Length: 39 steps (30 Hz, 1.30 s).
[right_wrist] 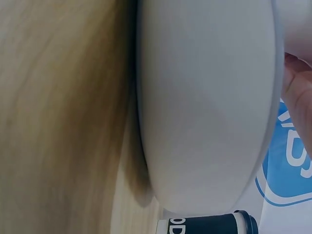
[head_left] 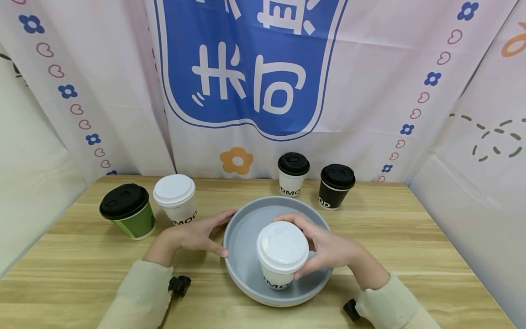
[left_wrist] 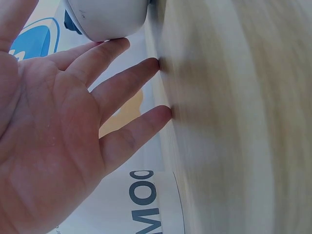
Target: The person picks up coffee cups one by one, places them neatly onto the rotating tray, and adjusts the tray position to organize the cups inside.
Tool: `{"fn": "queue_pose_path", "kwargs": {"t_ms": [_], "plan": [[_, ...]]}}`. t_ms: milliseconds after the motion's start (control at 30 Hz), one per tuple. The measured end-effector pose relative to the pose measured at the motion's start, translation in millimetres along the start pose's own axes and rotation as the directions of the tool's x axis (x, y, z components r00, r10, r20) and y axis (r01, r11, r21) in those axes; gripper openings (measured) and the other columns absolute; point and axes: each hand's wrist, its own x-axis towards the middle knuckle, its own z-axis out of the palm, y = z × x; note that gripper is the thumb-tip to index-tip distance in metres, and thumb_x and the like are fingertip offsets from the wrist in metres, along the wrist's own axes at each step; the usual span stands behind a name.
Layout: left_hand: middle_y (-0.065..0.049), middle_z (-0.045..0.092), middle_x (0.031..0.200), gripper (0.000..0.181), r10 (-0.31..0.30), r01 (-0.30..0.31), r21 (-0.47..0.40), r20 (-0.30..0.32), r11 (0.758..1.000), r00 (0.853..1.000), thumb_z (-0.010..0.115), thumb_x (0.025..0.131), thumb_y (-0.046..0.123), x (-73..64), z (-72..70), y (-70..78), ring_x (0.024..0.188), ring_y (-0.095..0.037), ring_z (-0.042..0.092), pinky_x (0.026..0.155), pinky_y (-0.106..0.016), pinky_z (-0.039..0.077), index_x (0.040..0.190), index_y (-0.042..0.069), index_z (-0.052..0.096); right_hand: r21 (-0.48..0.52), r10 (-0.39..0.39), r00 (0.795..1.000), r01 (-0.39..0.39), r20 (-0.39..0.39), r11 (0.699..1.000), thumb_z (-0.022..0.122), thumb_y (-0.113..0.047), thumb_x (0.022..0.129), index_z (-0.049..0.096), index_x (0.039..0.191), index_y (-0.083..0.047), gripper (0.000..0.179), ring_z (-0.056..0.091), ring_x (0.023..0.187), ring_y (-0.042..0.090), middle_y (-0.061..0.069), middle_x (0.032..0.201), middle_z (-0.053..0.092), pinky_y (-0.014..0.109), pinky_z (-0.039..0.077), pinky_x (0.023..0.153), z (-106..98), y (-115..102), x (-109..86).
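My right hand [head_left: 330, 246] grips a white paper cup [head_left: 282, 249] with a white lid, thumb on the near side and fingers around the far side. The cup is upright inside a round grey tray [head_left: 244, 233], toward its front. At the tray's left rim my left hand [head_left: 196, 234] has its fingers spread, thumb and fingertips at the edge. In the left wrist view, the fingers are extended, some touching the tray's outer wall [left_wrist: 114, 19]. The right wrist view is mostly filled by the tray's side [right_wrist: 209, 107], with part of the right hand [right_wrist: 300, 92] above the rim.
Left of the tray stand a green cup [head_left: 135, 221] with a black lid and another white cup [head_left: 181, 211]. Behind it are a white cup with a black lid [head_left: 292, 171] and a black cup [head_left: 332, 194]. A printed curtain [head_left: 123, 87] hangs behind the wooden table [head_left: 390, 228].
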Motion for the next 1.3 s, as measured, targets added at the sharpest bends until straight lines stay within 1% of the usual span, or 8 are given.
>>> {"fn": "queue_pose_path", "kwargs": {"t_ms": [300, 500, 767, 1000, 1133, 1200, 1267, 1300], "plan": [[-0.02, 0.015, 0.166, 0.111, -0.001, 0.001, -0.006, 0.001, 1.0, 1.0, 0.082, 0.081, 0.03, -0.9, -0.9, 1.2, 0.153, -0.04, 0.012, 0.122, -0.062, 0.012, 0.159, 0.003, 0.008, 0.015, -0.003, 1.0, 0.002, 0.028, 1.0, 0.085, 0.004, 0.072, 0.026, 0.149, -0.007, 0.098, 0.049, 0.131, 0.016, 0.017, 0.144, 0.041, 0.032, 0.044, 0.111, 4, 1, 1.3], [-0.02, 0.014, 0.166, 0.112, -0.015, 0.015, -0.003, 0.003, 1.0, 1.0, 0.083, 0.081, 0.031, -2.2, -1.0, 2.5, 0.153, -0.041, 0.011, 0.121, -0.062, 0.012, 0.16, 0.004, 0.008, 0.031, 0.013, 0.999, -0.014, 0.034, 0.999, 0.086, 0.003, 0.072, 0.026, 0.15, -0.009, 0.099, 0.047, 0.132, 0.017, 0.016, 0.146, 0.04, 0.033, 0.043, 0.112, 5, 2, 2.7], [-0.02, 0.015, 0.166, 0.111, -0.018, 0.018, -0.001, 0.0, 1.0, 1.0, 0.082, 0.081, 0.031, -2.5, -1.6, 2.8, 0.153, -0.041, 0.012, 0.121, -0.063, 0.012, 0.16, 0.005, 0.009, 0.01, 0.012, 0.999, -0.012, 0.041, 1.0, 0.086, 0.002, 0.072, 0.026, 0.149, -0.011, 0.099, 0.047, 0.132, 0.018, 0.015, 0.146, 0.04, 0.032, 0.042, 0.112, 6, 3, 3.9], [-0.02, 0.015, 0.166, 0.111, -0.015, 0.015, -0.009, -0.004, 1.0, 1.0, 0.083, 0.081, 0.031, -3.1, -1.3, 2.7, 0.153, -0.041, 0.012, 0.121, -0.063, 0.011, 0.16, 0.005, 0.009, 0.008, 0.03, 0.997, -0.03, 0.067, 1.0, 0.085, 0.0, 0.075, 0.022, 0.152, -0.013, 0.1, 0.046, 0.133, 0.017, 0.015, 0.148, 0.036, 0.032, 0.045, 0.111, 4, -1, 2.3], [-0.02, 0.014, 0.166, 0.112, -0.014, 0.014, -0.009, 0.001, 1.0, 1.0, 0.083, 0.081, 0.031, -3.0, -0.7, 0.7, 0.153, -0.041, 0.011, 0.121, -0.063, 0.011, 0.16, 0.005, 0.008, -0.02, 0.048, 0.995, -0.047, 0.083, 0.999, 0.085, -0.008, 0.077, 0.019, 0.155, -0.016, 0.102, 0.044, 0.138, 0.017, 0.014, 0.154, 0.033, 0.033, 0.043, 0.112, -1, -5, -1.6], [-0.02, 0.014, 0.166, 0.111, -0.012, 0.012, -0.018, 0.006, 1.0, 1.0, 0.082, 0.082, 0.03, -2.3, -0.4, -0.7, 0.153, -0.041, 0.01, 0.121, -0.062, 0.011, 0.16, 0.004, 0.007, -0.051, 0.056, 0.995, -0.052, 0.079, 0.997, 0.086, -0.014, 0.078, 0.018, 0.157, -0.018, 0.104, 0.041, 0.141, 0.018, 0.011, 0.158, 0.03, 0.033, 0.041, 0.114, -5, -7, -4.9], [-0.02, 0.014, 0.166, 0.111, -0.007, 0.008, -0.026, 0.008, 1.0, 1.0, 0.082, 0.082, 0.029, -1.1, 0.0, -2.1, 0.153, -0.041, 0.011, 0.122, -0.062, 0.011, 0.16, 0.004, 0.007, -0.086, 0.058, 0.996, -0.052, 0.07, 0.995, 0.086, -0.018, 0.078, 0.018, 0.158, -0.02, 0.105, 0.04, 0.143, 0.021, 0.009, 0.159, 0.031, 0.033, 0.038, 0.116, -9, -10, -8.6], [-0.02, 0.014, 0.166, 0.111, -0.007, 0.007, -0.03, 0.009, 1.0, 1.0, 0.082, 0.082, 0.029, -0.7, 0.3, -2.6, 0.153, -0.041, 0.011, 0.122, -0.062, 0.011, 0.16, 0.004, 0.007, -0.109, 0.057, 0.996, -0.05, 0.063, 0.993, 0.086, -0.02, 0.078, 0.019, 0.158, -0.02, 0.104, 0.04, 0.143, 0.022, 0.008, 0.159, 0.031, 0.036, 0.038, 0.117, -11, -11, -10.3]]}}
